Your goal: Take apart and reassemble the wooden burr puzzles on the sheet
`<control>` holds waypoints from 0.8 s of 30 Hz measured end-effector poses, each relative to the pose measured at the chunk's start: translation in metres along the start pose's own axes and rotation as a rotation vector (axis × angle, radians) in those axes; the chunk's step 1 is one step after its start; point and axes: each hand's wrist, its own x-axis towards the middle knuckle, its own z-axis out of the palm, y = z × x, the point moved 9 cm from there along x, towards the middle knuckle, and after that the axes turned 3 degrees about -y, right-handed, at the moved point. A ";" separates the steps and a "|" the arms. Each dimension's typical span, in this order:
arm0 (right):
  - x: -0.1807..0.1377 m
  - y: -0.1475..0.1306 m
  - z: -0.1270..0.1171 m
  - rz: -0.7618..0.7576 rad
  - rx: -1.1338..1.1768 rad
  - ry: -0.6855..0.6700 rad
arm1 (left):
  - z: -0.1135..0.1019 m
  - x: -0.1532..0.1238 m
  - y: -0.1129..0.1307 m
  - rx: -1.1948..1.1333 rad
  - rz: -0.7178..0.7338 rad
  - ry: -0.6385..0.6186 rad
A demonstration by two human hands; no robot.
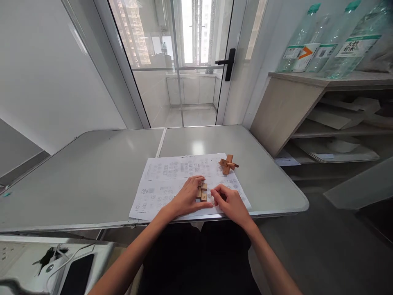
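Small wooden puzzle pieces lie on a printed paper sheet, close together. My left hand curves around them from the left, with its fingers on the far side and its thumb stretched along the near side; the palm hides part of the pieces. Just to the right, my right hand is closed, thumb and fingertips drawn together near the pieces. Whether anything small is between those fingers is hidden. An interlocked wooden burr puzzle with crossing bars rests at the sheet's far right corner.
The printed sheet with rows of small diagrams lies on a pale table near its front edge. At lower left are a phone and a cable. Plastic bottles stand on the shelf unit at right. A glass door is behind the table.
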 end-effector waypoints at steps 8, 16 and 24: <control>-0.001 -0.008 -0.001 -0.029 -0.001 -0.014 | -0.017 -0.014 -0.007 -0.007 -0.039 0.011; -0.003 -0.010 0.004 -0.050 -0.016 -0.076 | -0.019 -0.023 -0.010 -0.015 -0.052 0.061; -0.002 -0.011 0.010 -0.082 -0.139 -0.083 | -0.023 -0.033 -0.020 -0.027 -0.130 0.127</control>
